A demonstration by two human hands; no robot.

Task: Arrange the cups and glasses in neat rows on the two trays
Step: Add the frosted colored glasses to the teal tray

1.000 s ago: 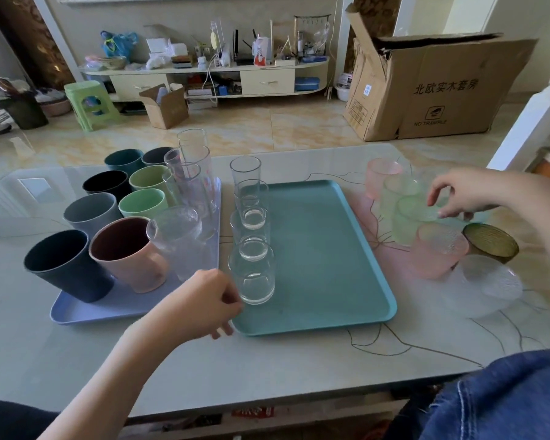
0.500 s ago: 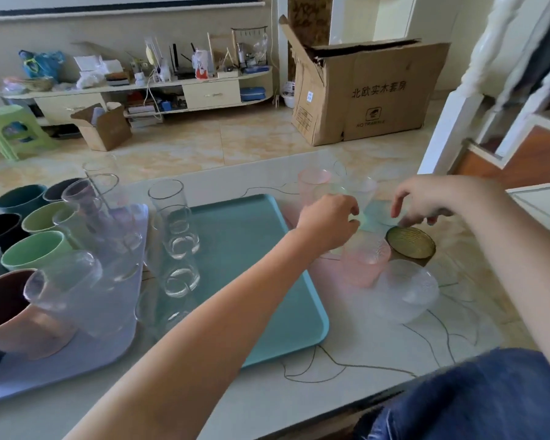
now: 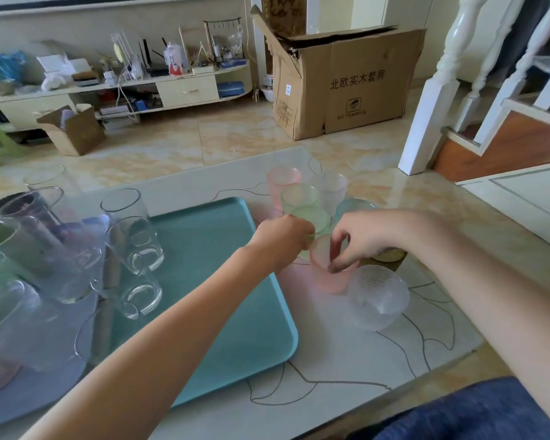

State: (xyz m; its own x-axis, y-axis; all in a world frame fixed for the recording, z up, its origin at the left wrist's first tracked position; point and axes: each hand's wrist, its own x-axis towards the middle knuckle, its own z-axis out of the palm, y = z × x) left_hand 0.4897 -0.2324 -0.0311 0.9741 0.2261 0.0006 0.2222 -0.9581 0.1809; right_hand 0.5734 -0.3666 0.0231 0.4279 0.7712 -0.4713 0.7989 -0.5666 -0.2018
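A teal tray point(image 3: 210, 281) lies mid-table with a row of clear glasses point(image 3: 134, 239) along its left edge. At the left, a lavender tray point(image 3: 29, 395) carries coloured cups and clear mugs. Right of the teal tray stands a cluster of frosted cups. My left hand point(image 3: 280, 239) grips a frosted green cup point(image 3: 311, 219) there. My right hand point(image 3: 362, 236) pinches the rim of a frosted pink cup point(image 3: 327, 277). A clear textured cup point(image 3: 377, 296) sits just in front, and a gold-rimmed cup point(image 3: 389, 255) is mostly hidden behind my right hand.
More frosted cups stand behind: pink point(image 3: 281, 185), green point(image 3: 299, 198), white point(image 3: 331, 188), pale blue point(image 3: 350, 208). The table edge point(image 3: 394, 385) runs close at the front right. A cardboard box point(image 3: 346, 84) and a white stair post point(image 3: 432, 115) stand beyond.
My left hand left the clear glass on the teal tray and crossed right to the frosted green cup. My right hand shifted from near the gold-rimmed cup onto the pink cup's rim.
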